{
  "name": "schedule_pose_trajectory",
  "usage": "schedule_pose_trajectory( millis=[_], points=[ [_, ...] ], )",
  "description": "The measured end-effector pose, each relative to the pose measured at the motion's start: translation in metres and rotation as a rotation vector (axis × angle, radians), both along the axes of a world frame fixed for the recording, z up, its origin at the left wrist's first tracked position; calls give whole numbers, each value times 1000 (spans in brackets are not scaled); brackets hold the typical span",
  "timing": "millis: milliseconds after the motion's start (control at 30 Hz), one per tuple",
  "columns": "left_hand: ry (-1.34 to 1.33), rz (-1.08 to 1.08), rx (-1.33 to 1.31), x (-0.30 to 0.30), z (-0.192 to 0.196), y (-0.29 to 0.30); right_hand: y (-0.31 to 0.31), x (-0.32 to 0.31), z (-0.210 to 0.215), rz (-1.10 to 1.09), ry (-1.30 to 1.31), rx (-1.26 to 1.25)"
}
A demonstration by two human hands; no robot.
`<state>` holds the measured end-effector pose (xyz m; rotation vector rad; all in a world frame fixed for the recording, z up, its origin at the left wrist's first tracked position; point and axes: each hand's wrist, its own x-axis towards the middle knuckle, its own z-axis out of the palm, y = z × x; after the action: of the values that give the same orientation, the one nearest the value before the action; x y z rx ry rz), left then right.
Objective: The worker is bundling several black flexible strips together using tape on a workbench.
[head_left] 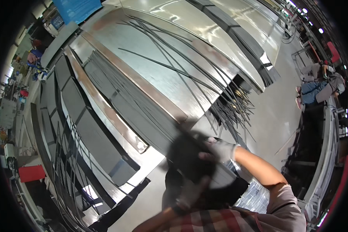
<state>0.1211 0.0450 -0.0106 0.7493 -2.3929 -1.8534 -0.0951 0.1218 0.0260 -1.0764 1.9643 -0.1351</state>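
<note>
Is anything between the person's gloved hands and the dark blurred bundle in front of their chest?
Nothing visible. The right hand lies on the dark bundle at its right side, and the left hand touches its lower edge. The bundle is motion-blurred, so the exact grip cannot be told.

A dark, flat bundle of thin black strips (189,154) is lying blurred between the gloved left hand (189,193) and gloved right hand (220,150), both gripping it, over the metal table's near edge
</note>
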Motion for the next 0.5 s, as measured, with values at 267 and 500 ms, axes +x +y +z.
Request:
schedule_pose_trajectory(
  millis=[267,500],
  points=[
    [79,573,525,-23,-35,-7,26,7,-26,116,293,-355],
    [149,549,922,-24,-37,-6,-41,-119,-48,-810,-933,-777]
  ],
)
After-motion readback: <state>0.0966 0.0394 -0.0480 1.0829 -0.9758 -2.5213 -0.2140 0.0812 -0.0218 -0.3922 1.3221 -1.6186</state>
